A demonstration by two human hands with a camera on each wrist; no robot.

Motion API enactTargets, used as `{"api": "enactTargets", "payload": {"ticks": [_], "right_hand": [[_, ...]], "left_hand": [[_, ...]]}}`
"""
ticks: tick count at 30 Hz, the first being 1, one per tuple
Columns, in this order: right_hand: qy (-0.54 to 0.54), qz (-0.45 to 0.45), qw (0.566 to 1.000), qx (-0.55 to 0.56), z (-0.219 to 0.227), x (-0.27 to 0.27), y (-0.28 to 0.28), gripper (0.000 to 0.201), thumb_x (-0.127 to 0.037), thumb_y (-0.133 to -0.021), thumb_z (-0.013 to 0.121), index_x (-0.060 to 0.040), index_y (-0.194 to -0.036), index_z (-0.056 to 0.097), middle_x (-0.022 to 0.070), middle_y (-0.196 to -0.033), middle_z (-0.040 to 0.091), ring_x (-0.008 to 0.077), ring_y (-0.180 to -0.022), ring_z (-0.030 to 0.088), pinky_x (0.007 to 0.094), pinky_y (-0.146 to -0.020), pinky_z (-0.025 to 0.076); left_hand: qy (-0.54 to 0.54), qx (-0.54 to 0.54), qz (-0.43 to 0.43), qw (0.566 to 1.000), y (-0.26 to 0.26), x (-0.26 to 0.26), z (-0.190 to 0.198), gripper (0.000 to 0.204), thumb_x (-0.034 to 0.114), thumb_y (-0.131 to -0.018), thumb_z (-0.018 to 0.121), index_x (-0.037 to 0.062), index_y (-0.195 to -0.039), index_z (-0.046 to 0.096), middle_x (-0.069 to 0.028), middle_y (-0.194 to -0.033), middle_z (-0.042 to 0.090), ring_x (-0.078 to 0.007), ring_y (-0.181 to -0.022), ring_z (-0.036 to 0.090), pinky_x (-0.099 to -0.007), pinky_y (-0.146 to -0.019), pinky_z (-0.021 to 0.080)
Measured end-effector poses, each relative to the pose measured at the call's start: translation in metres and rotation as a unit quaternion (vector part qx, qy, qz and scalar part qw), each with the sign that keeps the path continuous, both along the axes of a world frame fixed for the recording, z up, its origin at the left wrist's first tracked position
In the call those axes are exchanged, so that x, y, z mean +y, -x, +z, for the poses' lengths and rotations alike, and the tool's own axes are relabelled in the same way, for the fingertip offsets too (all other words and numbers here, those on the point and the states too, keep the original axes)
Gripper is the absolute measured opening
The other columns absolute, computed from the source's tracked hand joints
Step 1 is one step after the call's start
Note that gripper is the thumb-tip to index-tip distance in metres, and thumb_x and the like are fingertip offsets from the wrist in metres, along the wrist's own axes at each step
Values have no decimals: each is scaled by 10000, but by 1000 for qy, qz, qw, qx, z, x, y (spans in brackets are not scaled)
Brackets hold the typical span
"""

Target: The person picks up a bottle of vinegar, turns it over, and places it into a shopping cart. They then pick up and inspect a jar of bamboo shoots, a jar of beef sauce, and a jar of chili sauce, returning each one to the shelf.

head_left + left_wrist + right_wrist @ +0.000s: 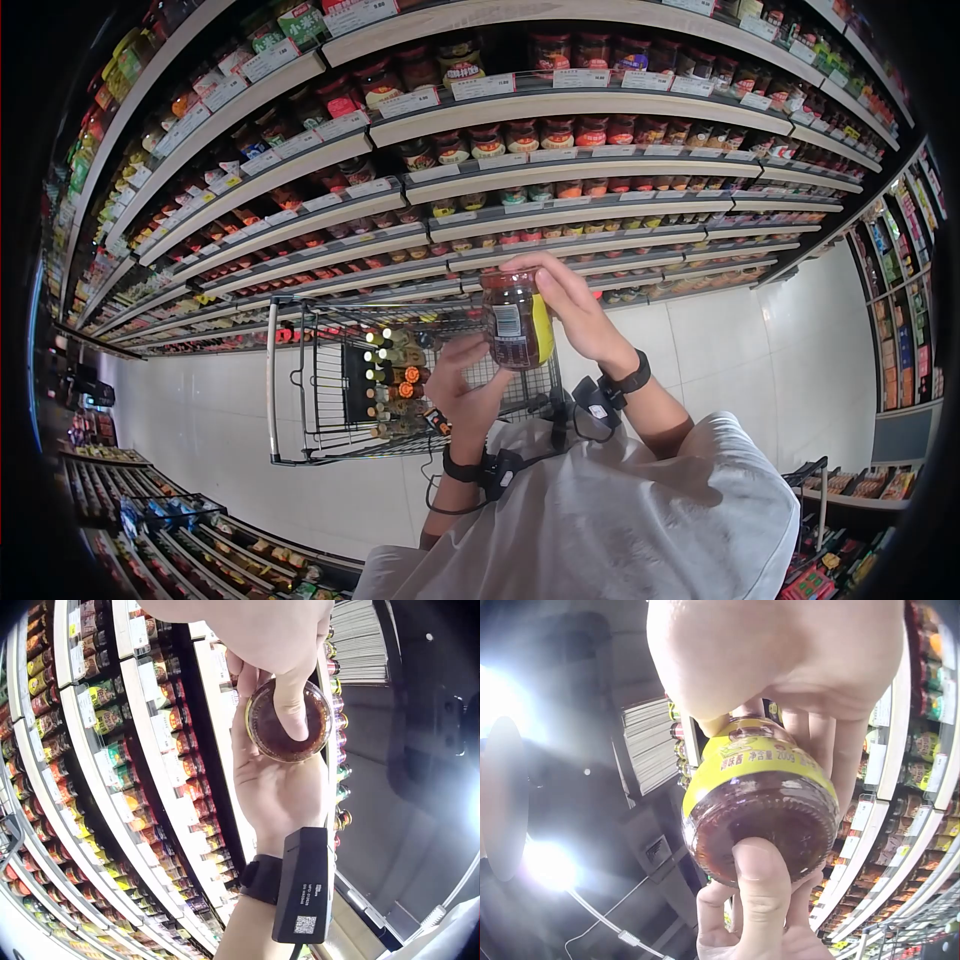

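A glass jar of dark sauce point(507, 338) is held up in front of the chest, its barcode facing the head camera. My right hand point(580, 315) grips it from the right, fingers over its upper end. From the lower left my left hand point(465, 390) holds it too, with the thumb point(759, 871) against the glass base in the right wrist view. A yellow label point(761, 761) with printed characters wraps the jar's side there. In the left wrist view the round base point(313, 735) faces the camera, partly covered by that thumb.
A metal shopping cart point(272, 380) stands at the left, with several bottles point(395, 375) inside. Long curved-looking shelves point(590, 100) full of jars and price tags run ahead. More shelves point(905, 330) stand at the right, others at the lower left. Pale floor tiles point(720, 340) lie between.
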State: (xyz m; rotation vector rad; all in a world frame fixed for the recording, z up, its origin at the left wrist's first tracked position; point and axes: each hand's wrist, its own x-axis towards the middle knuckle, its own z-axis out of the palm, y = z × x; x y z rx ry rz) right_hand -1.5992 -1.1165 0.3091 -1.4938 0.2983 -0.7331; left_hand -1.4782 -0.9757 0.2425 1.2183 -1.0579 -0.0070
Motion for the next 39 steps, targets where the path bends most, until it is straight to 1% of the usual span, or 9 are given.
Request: {"api": "enactTargets", "payload": {"ticks": [5,8,11,13,17,20,26,32,39], "right_hand": [[29,-9,1000,-2,-4,-2,-2,424,-332,-1111,357,-22,-1303,573,66,-1231,630,126,-1126,585,275,-957,465],[37,-14,999,-15,-6,-2,-3,438,-365,-1103,368,-26,-1322,539,93,-1244,628,170,-1153,601,301,-990,468],[-41,26,997,-63,-23,-4,-9,454,-418,-1086,390,-45,-1323,495,157,-1244,628,241,-1116,647,347,-972,508],[-138,58,983,-103,-21,-1,-10,401,-392,-1093,388,-61,-1289,500,158,-1201,629,222,-1111,634,353,-970,499],[-330,131,920,-166,-4,9,-10,386,-434,-1079,393,-96,-1235,494,197,-1131,636,257,-1001,671,384,-837,564],[-323,129,921,-176,-8,10,-14,399,-460,-1062,387,-109,-1216,498,212,-1090,639,269,-915,675,386,-769,586],[-322,103,925,-176,-9,12,-16,425,-469,-1064,353,-100,-1216,500,215,-1028,657,274,-865,678,384,-739,588],[-349,152,907,-180,-9,14,-14,502,-501,-1062,310,-79,-1260,497,218,-985,668,309,-739,693,384,-665,584],[-340,151,909,-189,-7,15,-12,541,-510,-1053,316,-63,-1304,487,224,-970,675,308,-719,695,375,-647,580]], "left_hand": [[5,-24,7,1000,-1,1,0,458,1,-629,922,20,-989,640,-160,-1030,724,-265,-930,707,-351,-847,557],[0,-65,21,998,-2,3,6,454,-1,-629,915,36,-1001,657,-154,-1021,719,-287,-908,706,-363,-838,561],[1,-131,31,991,-3,3,12,442,-19,-623,905,56,-996,679,-150,-1044,715,-272,-939,688,-381,-840,548],[-9,-169,26,985,-5,5,15,427,-8,-610,911,74,-972,701,-131,-1049,705,-275,-940,679,-374,-821,546],[-12,-184,6,983,-1,5,23,388,7,-598,915,89,-925,723,-106,-1047,684,-277,-932,661,-369,-787,539],[-2,-167,-9,986,0,4,21,433,22,-601,918,104,-967,702,-90,-1037,675,-283,-970,637,-400,-847,518],[-50,-151,-24,987,-6,1,7,714,177,-578,958,125,-1173,565,-130,-1331,544,-301,-1229,515,-454,-1008,422],[-97,-97,-62,989,-2,-10,37,976,318,-619,933,34,-1420,453,-185,-1497,449,-383,-1393,413,-487,-1143,337],[-133,-82,-119,981,-2,-11,45,1056,245,-607,930,43,-1500,405,-164,-1555,415,-360,-1427,400,-472,-1159,349]]}}
